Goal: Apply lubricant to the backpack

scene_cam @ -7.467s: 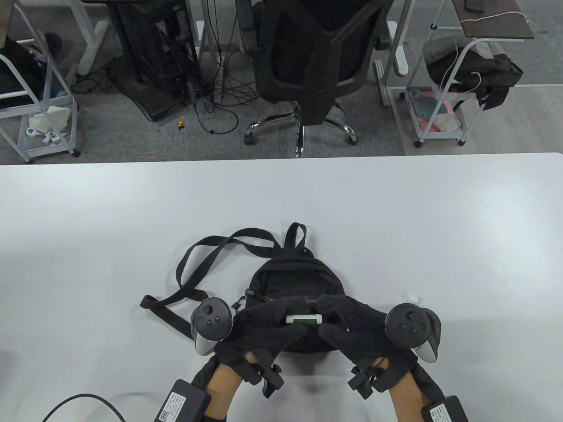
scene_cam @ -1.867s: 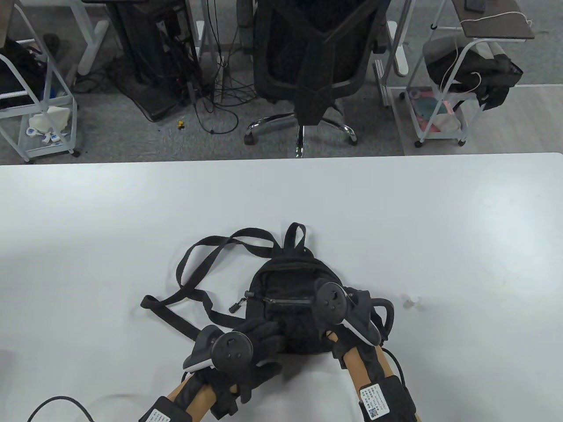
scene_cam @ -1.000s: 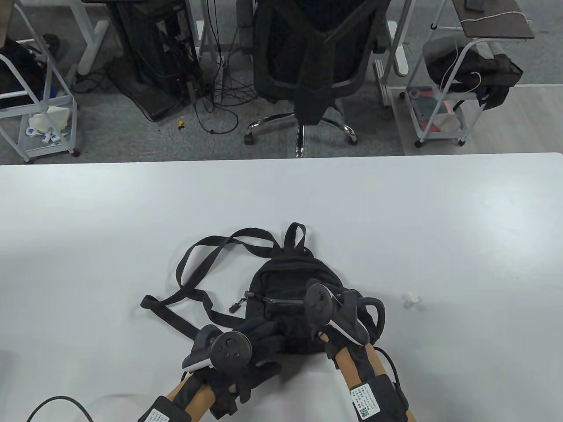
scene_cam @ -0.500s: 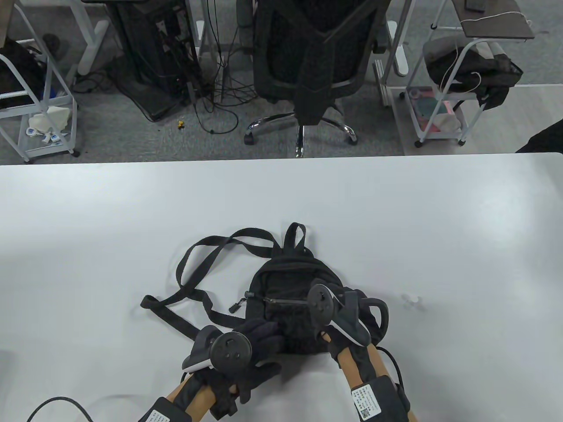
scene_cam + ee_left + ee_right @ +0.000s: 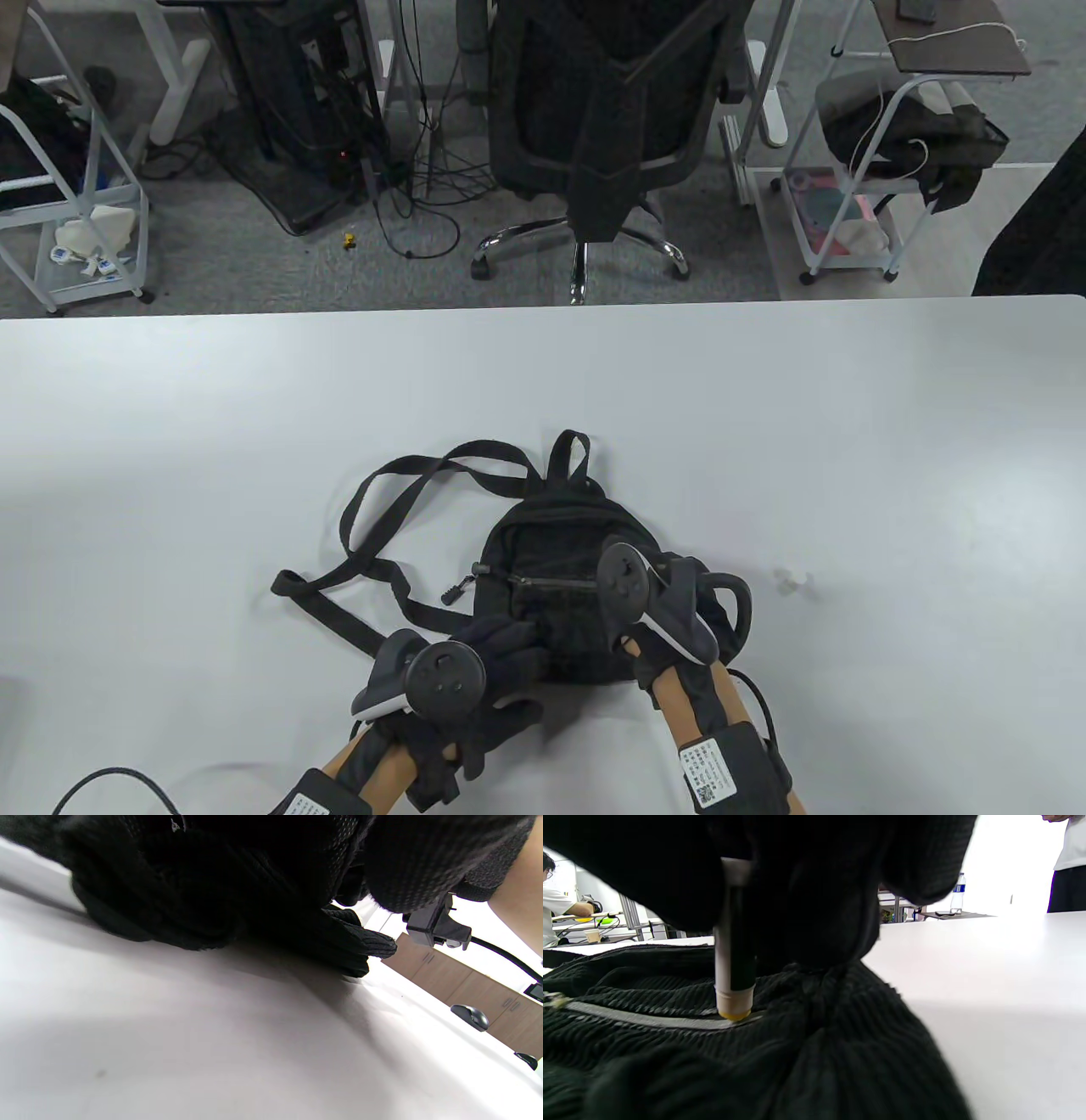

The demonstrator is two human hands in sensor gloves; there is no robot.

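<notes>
A small black backpack [image 5: 556,543] lies on the white table [image 5: 543,382], straps spread to the left. Its front-pocket zipper [image 5: 547,583] runs across it. My left hand [image 5: 509,643] grips the backpack's near left corner and holds it down. My right hand [image 5: 657,598] is over the zipper's right end, mostly hidden under its tracker. In the right wrist view it holds a lubricant stick [image 5: 732,942] upright, its yellowish tip touching the grey zipper line [image 5: 649,1020]. The backpack fabric [image 5: 191,878] fills the top of the left wrist view.
A small clear cap [image 5: 793,582] lies on the table right of the backpack. An office chair [image 5: 611,127] and carts [image 5: 857,195] stand beyond the far edge. A dark-clothed person [image 5: 1039,229] is at the far right. A cable [image 5: 110,781] lies near the bottom left.
My right hand slid the stick a little left along the zipper, then slightly back right. My left hand stayed put. A dark-clothed person came in at the right edge.
</notes>
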